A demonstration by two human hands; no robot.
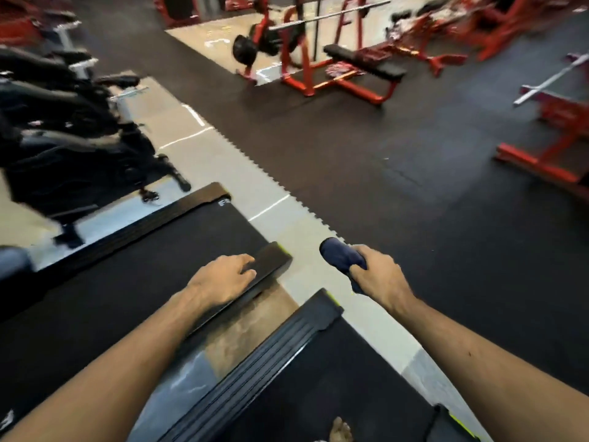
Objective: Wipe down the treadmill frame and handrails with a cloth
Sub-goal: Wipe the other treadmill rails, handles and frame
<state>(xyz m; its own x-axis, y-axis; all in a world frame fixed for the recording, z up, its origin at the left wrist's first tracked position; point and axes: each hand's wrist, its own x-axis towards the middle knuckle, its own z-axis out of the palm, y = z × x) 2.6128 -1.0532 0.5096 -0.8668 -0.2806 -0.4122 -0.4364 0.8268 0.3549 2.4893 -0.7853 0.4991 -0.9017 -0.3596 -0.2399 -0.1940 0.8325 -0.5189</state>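
Two hands appear: the left hand [223, 277] rests, fingers loosely extended, on the rail [271, 260] of the treadmill [143, 266]. Beside that rail, the right hand [377, 274] clenches a blue cloth [341, 255] above the floor [302, 231].

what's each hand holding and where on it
The right hand grips a blue cloth around its bunched middle, one end poking out. The left hand holds nothing, resting on the treadmill rail.

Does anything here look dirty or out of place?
Yes: the floor strip between the left treadmill and the right treadmill is stained brown and smeared, unlike the pale grey floor beyond. Nothing looks knocked over.
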